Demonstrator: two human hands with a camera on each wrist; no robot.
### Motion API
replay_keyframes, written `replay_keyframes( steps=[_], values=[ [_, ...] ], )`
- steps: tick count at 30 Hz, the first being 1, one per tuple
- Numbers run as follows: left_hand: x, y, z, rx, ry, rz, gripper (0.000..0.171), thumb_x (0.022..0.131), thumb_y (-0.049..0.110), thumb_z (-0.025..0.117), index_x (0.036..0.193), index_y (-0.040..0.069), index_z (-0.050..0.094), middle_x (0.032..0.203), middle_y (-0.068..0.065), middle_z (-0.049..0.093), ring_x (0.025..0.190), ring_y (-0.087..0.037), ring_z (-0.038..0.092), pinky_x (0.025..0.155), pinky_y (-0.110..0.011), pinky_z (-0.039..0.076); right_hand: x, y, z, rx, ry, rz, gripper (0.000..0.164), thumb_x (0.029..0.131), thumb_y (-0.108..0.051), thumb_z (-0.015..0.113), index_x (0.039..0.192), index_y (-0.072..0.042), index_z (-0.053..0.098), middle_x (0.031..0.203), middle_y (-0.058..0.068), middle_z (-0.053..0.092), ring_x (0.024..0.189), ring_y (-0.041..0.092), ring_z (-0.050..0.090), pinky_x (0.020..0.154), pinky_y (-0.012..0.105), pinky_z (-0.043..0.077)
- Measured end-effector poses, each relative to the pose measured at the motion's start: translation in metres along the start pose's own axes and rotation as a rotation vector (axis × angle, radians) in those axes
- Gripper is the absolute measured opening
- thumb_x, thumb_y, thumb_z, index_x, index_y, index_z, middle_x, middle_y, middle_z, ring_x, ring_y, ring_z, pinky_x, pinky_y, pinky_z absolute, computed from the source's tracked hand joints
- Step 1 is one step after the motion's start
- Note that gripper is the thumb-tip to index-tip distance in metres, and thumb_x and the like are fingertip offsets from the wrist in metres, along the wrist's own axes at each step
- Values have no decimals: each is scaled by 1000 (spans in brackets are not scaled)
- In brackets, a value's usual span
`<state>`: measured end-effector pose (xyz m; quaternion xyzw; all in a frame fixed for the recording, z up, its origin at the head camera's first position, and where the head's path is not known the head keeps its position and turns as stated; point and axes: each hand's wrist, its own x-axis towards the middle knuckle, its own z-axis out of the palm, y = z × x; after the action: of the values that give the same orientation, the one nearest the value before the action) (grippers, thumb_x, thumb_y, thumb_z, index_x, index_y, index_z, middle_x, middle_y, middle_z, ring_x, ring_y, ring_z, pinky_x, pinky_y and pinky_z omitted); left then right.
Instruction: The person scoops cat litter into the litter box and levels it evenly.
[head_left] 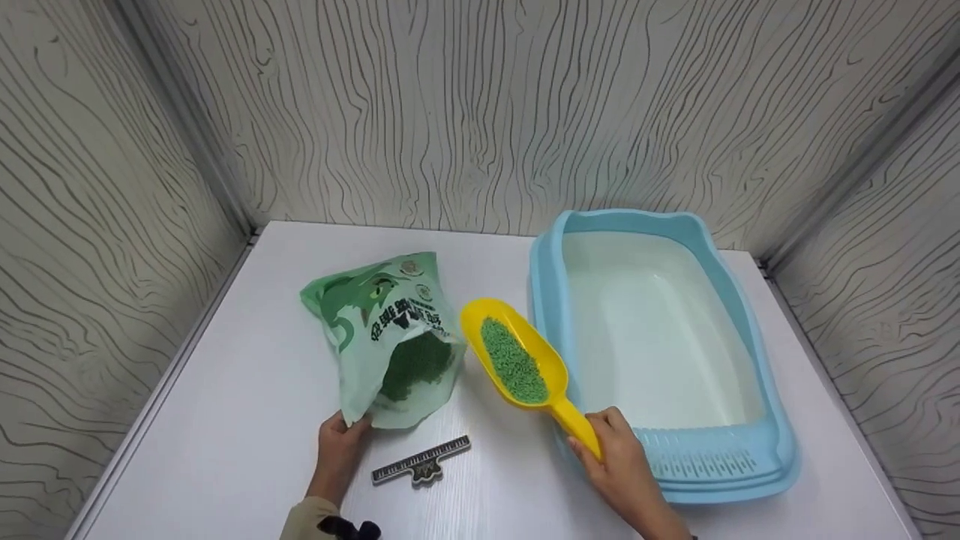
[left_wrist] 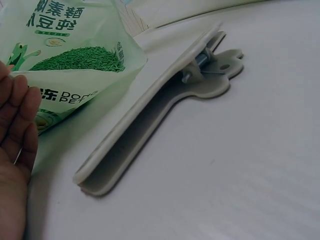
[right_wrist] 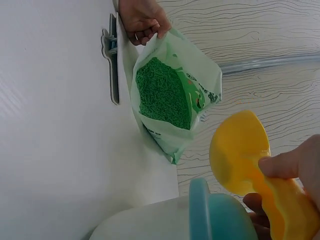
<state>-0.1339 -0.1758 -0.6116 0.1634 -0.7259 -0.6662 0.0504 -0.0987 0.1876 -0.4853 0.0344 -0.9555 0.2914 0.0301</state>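
My right hand grips the handle of a yellow scoop, which carries green pellets. The scoop is between the bag and the blue litter box, its handle end overlapping the box's near-left rim in the head view. On the left, a pale green litter bag lies with its mouth toward me, more green pellets showing inside. My left hand pinches the near-left edge of the bag's mouth, clearest in the right wrist view. The scoop's pellets are hidden in the right wrist view.
A long bag clip with a scalloped grip lies on the white table, just right of my left hand. The litter box has a slotted front step. Wood-patterned panels enclose the table at the back and sides.
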Motion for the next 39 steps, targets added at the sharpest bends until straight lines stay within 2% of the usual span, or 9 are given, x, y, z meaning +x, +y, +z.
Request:
replay_keyframes(
  steps=[6, 10, 13, 19, 23, 30, 39],
  values=[
    [0, -1, -2, -3, 4, -9, 24, 87, 5, 64, 105, -10, 65, 78, 24, 62, 78, 4, 51, 78, -11, 44, 4, -17, 15, 27, -27, 6, 31, 89, -21, 67, 113, -3, 65, 97, -1, 50, 81, 7, 45, 72, 20, 42],
    [0, -2, -1, 10, -11, -14, 28, 87, 7, 64, 109, -10, 64, 81, 23, 64, 79, 6, 52, 79, -11, 44, 6, -24, 20, 50, -14, -19, 27, 89, -20, 67, 110, -4, 66, 97, 0, 50, 80, 7, 45, 71, 19, 42],
    [0, -2, 1, 29, -16, -10, 30, 88, 8, 64, 112, -10, 64, 86, 21, 66, 81, 7, 53, 79, -11, 45, 7, -25, 18, 58, -11, -6, 24, 89, -20, 67, 107, -5, 66, 96, 0, 50, 80, 7, 45, 71, 19, 42],
    [0, -3, 0, -1, -10, 9, 28, 88, 5, 63, 109, -14, 63, 82, 21, 65, 77, 6, 52, 76, -11, 45, 11, -24, 2, 28, -24, 46, 23, 90, -22, 66, 106, -6, 63, 97, 1, 52, 79, 9, 46, 70, 21, 43],
    [1, -2, -1, -35, -13, 15, 27, 87, 1, 62, 108, -16, 61, 82, 24, 65, 78, 7, 53, 76, -11, 46, 14, -21, -11, -17, -1, 33, 24, 90, -23, 66, 108, -6, 61, 93, 2, 55, 76, 10, 46, 67, 21, 41],
    [-1, -1, -2, 1, -2, -2, 29, 87, 3, 63, 110, -14, 62, 84, 25, 64, 79, 8, 53, 77, -10, 45, 20, -15, -32, -76, 49, -3, 24, 89, -21, 67, 105, -4, 62, 71, 0, 54, 64, 11, 46, 59, 22, 37],
    [0, 0, -1, -7, 2, -6, 28, 87, 3, 63, 109, -14, 62, 80, 28, 62, 78, 7, 52, 77, -10, 44, 26, -8, -49, -111, 32, 8, 26, 88, -22, 68, 103, -2, 63, 69, 2, 54, 62, 13, 46, 59, 23, 37]
  ],
)
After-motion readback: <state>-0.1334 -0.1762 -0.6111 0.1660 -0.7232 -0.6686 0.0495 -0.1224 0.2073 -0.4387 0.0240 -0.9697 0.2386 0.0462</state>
